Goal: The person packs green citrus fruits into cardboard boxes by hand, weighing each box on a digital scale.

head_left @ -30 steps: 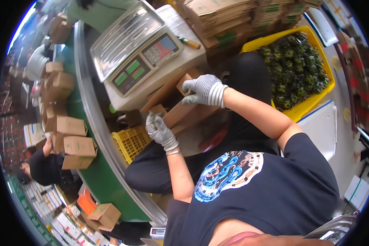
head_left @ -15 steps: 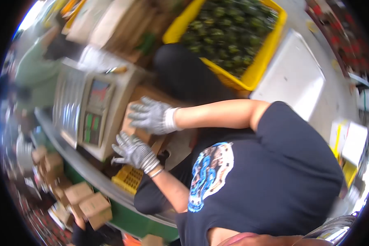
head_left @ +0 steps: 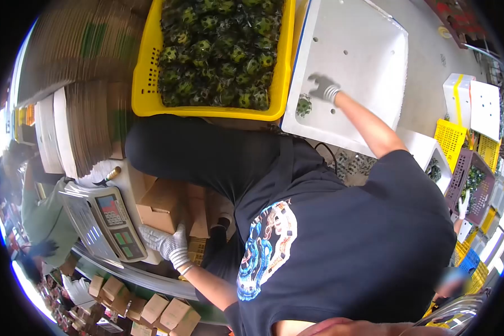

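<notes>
My left hand (head_left: 168,243), in a grey-and-white glove, grips the near side of a small brown cardboard box (head_left: 158,215), thumb and fingers spread along its edge. This box sits between the scale and my leg. Inside a large white foam box (head_left: 364,73), my gloved right hand (head_left: 323,88) reaches down with its fingers apart, nothing visible in them. Just beside its fingertips lies one green item in clear wrap (head_left: 304,105). A yellow crate (head_left: 207,113) full of similar wrapped green items, seemingly fruit, stands next to the foam box.
A digital scale (head_left: 109,221) stands left of the cardboard box, with a small wooden-handled tool (head_left: 113,173) by it. Flattened cartons (head_left: 87,123) are stacked behind. Folded boxes (head_left: 173,315) lie beyond the conveyor edge. A person in green (head_left: 50,224) is at far left.
My right hand has left the cardboard box and moved right into the white foam box. My left hand stays at the cardboard box. The view has swung toward the crate and foam box.
</notes>
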`<state>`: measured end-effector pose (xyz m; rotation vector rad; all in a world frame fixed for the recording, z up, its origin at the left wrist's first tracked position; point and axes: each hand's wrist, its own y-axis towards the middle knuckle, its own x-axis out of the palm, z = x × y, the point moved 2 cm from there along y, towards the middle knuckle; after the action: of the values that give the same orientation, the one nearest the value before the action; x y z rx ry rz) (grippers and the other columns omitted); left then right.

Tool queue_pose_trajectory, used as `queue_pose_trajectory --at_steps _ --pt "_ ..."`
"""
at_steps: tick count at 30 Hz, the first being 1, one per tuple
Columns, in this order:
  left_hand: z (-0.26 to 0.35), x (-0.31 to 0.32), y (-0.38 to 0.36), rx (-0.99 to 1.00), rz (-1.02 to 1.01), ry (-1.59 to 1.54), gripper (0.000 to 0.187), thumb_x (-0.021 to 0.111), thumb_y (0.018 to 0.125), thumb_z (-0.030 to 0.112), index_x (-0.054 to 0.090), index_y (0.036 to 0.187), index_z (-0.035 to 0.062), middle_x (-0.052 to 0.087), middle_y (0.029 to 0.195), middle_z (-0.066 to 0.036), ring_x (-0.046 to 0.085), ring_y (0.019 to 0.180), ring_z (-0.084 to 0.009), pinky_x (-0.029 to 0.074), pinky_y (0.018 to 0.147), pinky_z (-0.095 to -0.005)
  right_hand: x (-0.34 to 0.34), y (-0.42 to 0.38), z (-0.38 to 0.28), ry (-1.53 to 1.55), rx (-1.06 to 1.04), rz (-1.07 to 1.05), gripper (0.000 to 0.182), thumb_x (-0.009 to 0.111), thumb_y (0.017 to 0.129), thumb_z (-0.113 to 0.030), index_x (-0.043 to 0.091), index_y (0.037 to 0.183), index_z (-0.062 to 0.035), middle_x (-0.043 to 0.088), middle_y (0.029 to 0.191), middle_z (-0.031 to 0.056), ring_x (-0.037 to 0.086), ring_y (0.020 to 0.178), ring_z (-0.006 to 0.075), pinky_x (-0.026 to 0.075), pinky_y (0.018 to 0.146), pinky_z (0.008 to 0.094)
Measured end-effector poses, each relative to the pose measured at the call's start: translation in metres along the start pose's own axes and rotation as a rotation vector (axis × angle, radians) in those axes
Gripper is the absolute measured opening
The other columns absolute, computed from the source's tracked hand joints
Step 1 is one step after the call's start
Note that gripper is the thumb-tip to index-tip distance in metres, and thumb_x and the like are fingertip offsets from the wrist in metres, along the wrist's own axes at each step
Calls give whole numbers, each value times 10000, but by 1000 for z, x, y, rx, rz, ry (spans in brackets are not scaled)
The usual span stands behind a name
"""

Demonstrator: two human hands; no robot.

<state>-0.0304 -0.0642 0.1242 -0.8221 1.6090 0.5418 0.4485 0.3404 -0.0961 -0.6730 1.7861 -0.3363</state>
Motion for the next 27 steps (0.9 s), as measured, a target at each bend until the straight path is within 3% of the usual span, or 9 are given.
queue_pose_trajectory --at_steps 6,8,10,13,16,20,21,23,27 --pt "-5 -21 1 -101 51 -342 1030 816 505 275 330 1377 18 434 1339 -207 418 1245 -343 324 1050 -426 86 -3 -34 -62 276 -310 544 635 738 -239 484 1260 -215 494 1232 178 539 1137 304 469 921 435" --pt "-44 -17 1 -140 88 -608 993 805 519 220 343 1370 1 468 1306 -178 467 1193 -280 357 1021 -390 100 16 -3 428 264 -343 445 640 753 -170 518 1162 -49 671 948 156 675 818 261 560 696 376" --pt "-65 -25 -10 -264 -13 -1159 881 742 605 160 348 1376 -2 491 1258 -132 488 1123 -236 392 977 -354 53 5 -4 543 294 -72 319 642 766 -177 572 1035 -21 663 735 101 636 578 182 487 459 293" --pt "-91 9 -30 -437 -166 -1642 747 667 691 126 369 1364 -3 520 1205 -116 515 1055 -216 418 931 -339 -44 -2 -22 783 196 277 152 647 790 -193 689 733 -59 610 587 36 480 433 98 333 375 223" --pt "-128 94 -28 -471 -431 -1665 691 674 716 168 402 1328 -2 549 1159 -111 534 1015 -228 437 886 -357 -107 -30 -59 1329 -293 756 376 606 838 -64 458 1181 -25 628 991 134 640 659 173 536 499 239" --pt "-111 120 -7 -628 -459 -1663 686 700 722 219 417 1312 12 567 1133 -117 550 992 -259 450 868 -363 -135 -41 -171 1167 -703 475 470 669 834 -177 451 1233 -60 557 1160 160 614 958 228 567 730 315" --pt "-104 114 -1 -683 -464 -1657 689 709 725 226 418 1312 12 565 1142 -117 549 988 -255 452 863 -358 -130 -38 -182 633 -615 609 555 691 804 -224 435 1270 -65 503 1237 167 538 1101 289 506 892 388" --pt "-90 106 8 -803 -482 -1645 696 726 731 239 420 1313 12 560 1162 -118 546 978 -247 457 854 -349 -114 -55 -193 465 -480 543 651 718 740 -250 416 1288 -70 479 1253 172 455 1187 341 399 1009 415" --pt "-117 73 3 -474 -99 -886 726 658 840 313 328 1364 -66 440 1344 -227 460 1192 -292 368 1004 -372 -60 -132 -183 126 -425 668 693 706 661 -207 399 1258 -36 475 1224 196 439 1171 368 379 1000 408"
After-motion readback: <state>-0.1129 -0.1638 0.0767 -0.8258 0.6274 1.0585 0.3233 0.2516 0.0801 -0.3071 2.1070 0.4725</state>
